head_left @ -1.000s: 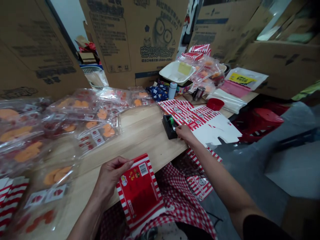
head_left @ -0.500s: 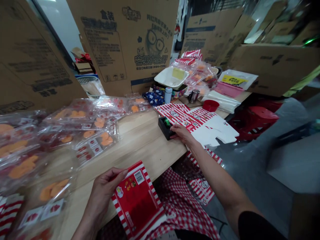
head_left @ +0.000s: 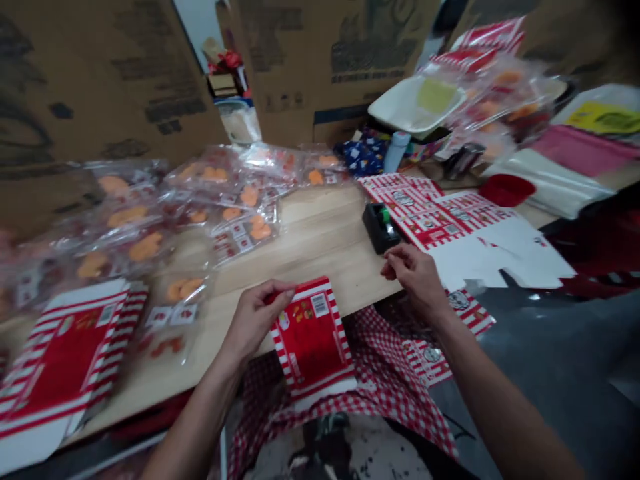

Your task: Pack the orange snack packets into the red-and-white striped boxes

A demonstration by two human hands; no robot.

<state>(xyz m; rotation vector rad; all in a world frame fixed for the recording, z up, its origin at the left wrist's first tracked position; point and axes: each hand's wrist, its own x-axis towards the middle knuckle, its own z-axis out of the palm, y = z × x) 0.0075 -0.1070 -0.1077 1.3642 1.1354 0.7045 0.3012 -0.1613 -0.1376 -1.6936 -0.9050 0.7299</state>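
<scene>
One red-striped paper box (head_left: 313, 340) — top corner between the left fingers (head_left: 283, 289).

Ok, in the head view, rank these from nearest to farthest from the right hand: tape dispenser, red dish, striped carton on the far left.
1. Black tape dispenser: just ahead of the right hand, slightly left.
2. Small red dish: farther ahead, to the right.
3. Red-striped carton: farthest, at the far left.
</scene>
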